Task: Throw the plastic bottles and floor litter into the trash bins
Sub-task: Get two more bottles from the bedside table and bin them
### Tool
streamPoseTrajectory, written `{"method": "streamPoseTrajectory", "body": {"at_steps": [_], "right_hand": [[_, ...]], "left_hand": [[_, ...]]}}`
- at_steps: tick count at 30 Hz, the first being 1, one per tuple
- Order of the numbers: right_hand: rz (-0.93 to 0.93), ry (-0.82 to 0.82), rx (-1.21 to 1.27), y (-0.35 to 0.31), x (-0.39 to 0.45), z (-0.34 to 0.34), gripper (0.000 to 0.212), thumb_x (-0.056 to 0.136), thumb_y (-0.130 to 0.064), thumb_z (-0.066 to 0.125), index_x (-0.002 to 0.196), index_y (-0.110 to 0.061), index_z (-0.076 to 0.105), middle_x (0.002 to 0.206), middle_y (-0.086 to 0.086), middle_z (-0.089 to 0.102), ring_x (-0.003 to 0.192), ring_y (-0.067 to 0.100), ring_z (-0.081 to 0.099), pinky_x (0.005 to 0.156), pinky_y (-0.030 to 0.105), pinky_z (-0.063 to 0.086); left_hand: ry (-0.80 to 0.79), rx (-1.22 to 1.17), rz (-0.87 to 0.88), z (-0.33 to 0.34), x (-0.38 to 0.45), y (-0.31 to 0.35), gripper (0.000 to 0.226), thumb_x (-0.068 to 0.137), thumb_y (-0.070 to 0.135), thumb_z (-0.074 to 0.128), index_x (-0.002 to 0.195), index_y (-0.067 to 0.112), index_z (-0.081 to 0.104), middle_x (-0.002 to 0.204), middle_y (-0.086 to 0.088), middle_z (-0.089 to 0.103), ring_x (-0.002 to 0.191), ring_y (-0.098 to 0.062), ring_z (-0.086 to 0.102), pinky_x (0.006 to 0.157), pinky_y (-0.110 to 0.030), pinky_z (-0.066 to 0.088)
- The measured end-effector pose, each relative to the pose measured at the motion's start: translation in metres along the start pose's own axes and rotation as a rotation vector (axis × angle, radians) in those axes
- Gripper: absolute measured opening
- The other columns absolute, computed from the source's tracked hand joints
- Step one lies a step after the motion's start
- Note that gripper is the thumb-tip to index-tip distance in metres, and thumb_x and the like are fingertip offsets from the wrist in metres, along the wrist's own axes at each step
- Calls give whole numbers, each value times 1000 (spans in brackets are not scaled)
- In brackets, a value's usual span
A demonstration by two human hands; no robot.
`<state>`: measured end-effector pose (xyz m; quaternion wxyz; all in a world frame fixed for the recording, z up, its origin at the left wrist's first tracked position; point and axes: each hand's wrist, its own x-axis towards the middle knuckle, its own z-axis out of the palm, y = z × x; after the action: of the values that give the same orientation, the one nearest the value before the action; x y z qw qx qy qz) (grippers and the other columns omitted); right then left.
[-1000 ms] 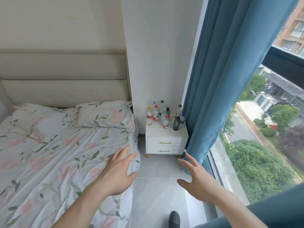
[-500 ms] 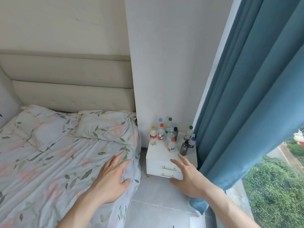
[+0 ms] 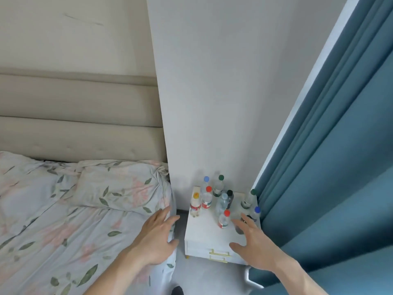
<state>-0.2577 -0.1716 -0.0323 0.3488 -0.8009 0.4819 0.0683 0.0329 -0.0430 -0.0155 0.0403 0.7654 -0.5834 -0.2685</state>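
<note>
The person reaches for clear plastic bottles on the white nightstand; right hand and left hand show empty, spread fingers. Next, grasp the red-capped bottle near the front edge.

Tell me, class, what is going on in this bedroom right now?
A person stands between the bed and a white nightstand crowded with upright plastic bottles. Both hands are open and empty: the left hand hovers by the bed's edge, the right hand reaches over the nightstand near the bottles. Nothing is picked up yet, and no trash bin shows.
</note>
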Motion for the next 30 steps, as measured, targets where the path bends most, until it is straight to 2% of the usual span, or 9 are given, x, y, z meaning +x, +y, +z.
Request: {"method": "streamPoseTrajectory", "body": {"at_steps": [3,7,9,12,17,23,25,27,30], "right_hand": [[48,17,10,3,34,-6,72,95,-45,62,158,-36,27,170,-6,9,153,17,24,123,30,25],[108,-29,23,9,72,-8,76,97,-44,59,161,-33,21,171,-8,5,157,16,12,124,30,20],[127,-63,7,11,96,-13,76,96,-44,59,161,-33,21,171,-7,5,156,19,17,124,31,22],[129,-85,-1,16,138,-21,72,96,-44,59,159,-35,26,167,-9,15,144,18,38,118,34,34],[114,-142,-27,20,211,-28,72,97,-38,54,161,-30,23,170,-7,9,153,21,25,120,35,32],[122,-243,-90,23,292,-18,68,96,-30,55,158,-25,27,164,-3,21,146,26,36,113,37,39],[123,-270,-113,22,313,-13,68,96,-27,55,158,-23,27,161,-1,24,144,27,38,111,37,41],[114,-281,-139,21,335,-8,68,97,-24,54,158,-23,26,160,-1,24,144,27,37,110,38,43],[127,-293,-159,20,366,4,62,95,-17,55,153,-26,33,157,-3,26,137,29,42,101,41,49]], "left_hand": [[-75,37,32,-10,54,-5,69,96,41,50,160,31,23,170,5,-1,156,-20,5,124,-39,20],[-165,41,56,-17,112,2,67,96,36,51,158,28,28,170,2,5,155,-24,14,121,-36,26],[-183,32,67,-18,141,6,68,96,32,53,158,28,28,167,2,12,152,-23,20,119,-35,29],[-203,31,48,-16,178,6,69,94,30,54,158,29,27,165,1,16,150,-24,24,119,-37,30],[-257,84,-12,-9,227,5,71,92,30,55,157,28,26,167,-2,9,150,-29,22,115,-39,32],[-348,58,-70,14,280,-5,75,90,27,53,158,28,22,169,1,2,148,-30,28,110,-41,37],[-353,36,-79,25,293,-10,74,87,26,53,155,32,24,167,2,4,142,-31,35,105,-41,42],[-363,31,-58,35,308,-13,72,84,23,54,151,32,29,165,4,4,132,-30,44,93,-38,47],[-408,24,-30,50,331,-24,75,82,21,53,152,32,28,168,7,-6,127,-30,51,83,-36,48]]}}
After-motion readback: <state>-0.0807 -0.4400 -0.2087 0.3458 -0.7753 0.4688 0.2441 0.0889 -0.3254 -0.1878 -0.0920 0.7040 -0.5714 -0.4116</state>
